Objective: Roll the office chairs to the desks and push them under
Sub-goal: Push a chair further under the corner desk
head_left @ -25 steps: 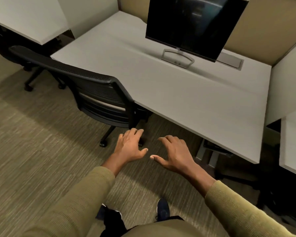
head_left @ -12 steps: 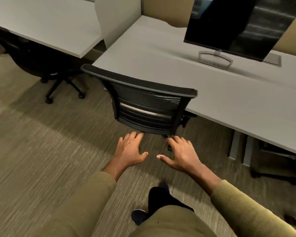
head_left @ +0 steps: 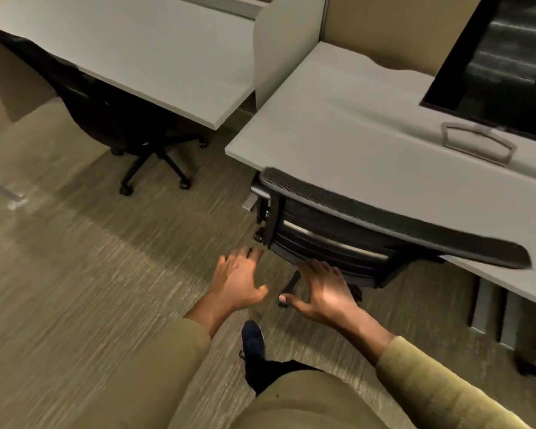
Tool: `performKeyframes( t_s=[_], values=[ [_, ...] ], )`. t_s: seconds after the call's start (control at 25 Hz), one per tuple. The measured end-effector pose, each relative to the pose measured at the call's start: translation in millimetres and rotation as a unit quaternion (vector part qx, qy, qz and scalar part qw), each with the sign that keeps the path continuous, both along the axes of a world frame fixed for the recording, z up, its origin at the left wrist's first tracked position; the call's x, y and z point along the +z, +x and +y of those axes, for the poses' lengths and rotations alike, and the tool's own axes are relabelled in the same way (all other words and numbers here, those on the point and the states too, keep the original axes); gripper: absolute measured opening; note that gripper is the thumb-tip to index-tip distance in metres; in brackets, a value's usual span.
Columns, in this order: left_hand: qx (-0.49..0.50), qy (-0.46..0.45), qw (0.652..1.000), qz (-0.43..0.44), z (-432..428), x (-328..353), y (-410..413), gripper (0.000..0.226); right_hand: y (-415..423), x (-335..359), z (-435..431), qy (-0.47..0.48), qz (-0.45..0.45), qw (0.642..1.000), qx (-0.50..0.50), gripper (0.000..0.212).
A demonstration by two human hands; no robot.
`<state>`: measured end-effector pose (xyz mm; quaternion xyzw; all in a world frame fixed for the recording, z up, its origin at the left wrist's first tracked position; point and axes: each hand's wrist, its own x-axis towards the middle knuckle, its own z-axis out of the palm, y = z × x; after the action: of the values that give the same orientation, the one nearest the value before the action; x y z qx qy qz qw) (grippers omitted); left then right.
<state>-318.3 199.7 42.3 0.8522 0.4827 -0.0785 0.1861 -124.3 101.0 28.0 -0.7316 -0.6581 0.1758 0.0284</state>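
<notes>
- The black mesh chair [head_left: 384, 230] is sitting right at the front edge of the near desk [head_left: 338, 125]. Its seat is tucked underneath, and the top of the backrest is overlapping the desk edge from this angle.
- The left hand [head_left: 237, 281] is hovering palm down over the carpet [head_left: 75, 274], just beside the lower left corner of the chair back. Its fingers are spread and loose, it's holding nothing, and it's not touching the chair.
- The right hand [head_left: 324, 292] is also hanging out flat and relaxed with its fingers fanned and nothing gripped. Its fingertips are lining up with the bottom of the backrest, but honestly I can't tell if they're actually touching it.
- A second chair [head_left: 112, 119] is parked well under the far desk [head_left: 136, 51] on the left, with only its wheeled base poking out.
- A grey divider [head_left: 279, 48] is standing between the two desks.
- A dark monitor [head_left: 502, 63] is sitting on the near desk on its silver stand [head_left: 477, 144].
- A dark shoe [head_left: 252, 339] is showing on the carpet below the hands, and both arms are wearing olive sleeves [head_left: 440, 388].
</notes>
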Motion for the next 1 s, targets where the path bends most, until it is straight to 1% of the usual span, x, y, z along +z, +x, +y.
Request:
performKeyframes(
  t_s=[0.16, 0.32, 0.52, 0.72, 0.92, 1.0],
  values=[
    [-0.025, 0.013, 1.000, 0.008, 71.6, 3.9, -39.9, 0.087, -43.5, 1.5, 69.1, -0.028, 0.022, 0.999, 0.019, 0.089],
    [-0.032, 0.014, 0.999, 0.013, 127.6, 6.6, -73.3, 0.088, -86.0, 6.9, 123.4, -0.046, 0.026, 0.998, 0.030, 0.085],
    [-0.029, 0.017, 0.999, -0.016, 191.4, 2.6, -119.3, 0.087, -130.9, 8.1, 185.5, -0.028, 0.016, 0.999, 0.042, 0.087],
    [-0.061, 0.033, 0.997, -0.034, 269.6, 6.6, -193.0, 0.088, -199.5, 13.8, 261.5, 0.012, -0.026, 0.999, 0.021, 0.089],
    [-0.104, 0.063, 0.992, -0.021, 348.4, 18.9, -293.4, 0.089, -304.3, 23.8, 326.1, 0.043, -0.012, 0.997, -0.055, 0.089],
    [-0.116, 0.073, 0.990, -0.020, 374.8, 20.2, -332.2, 0.088, -343.1, 26.0, 352.2, 0.053, -0.011, 0.996, -0.069, 0.089]
  ],
)
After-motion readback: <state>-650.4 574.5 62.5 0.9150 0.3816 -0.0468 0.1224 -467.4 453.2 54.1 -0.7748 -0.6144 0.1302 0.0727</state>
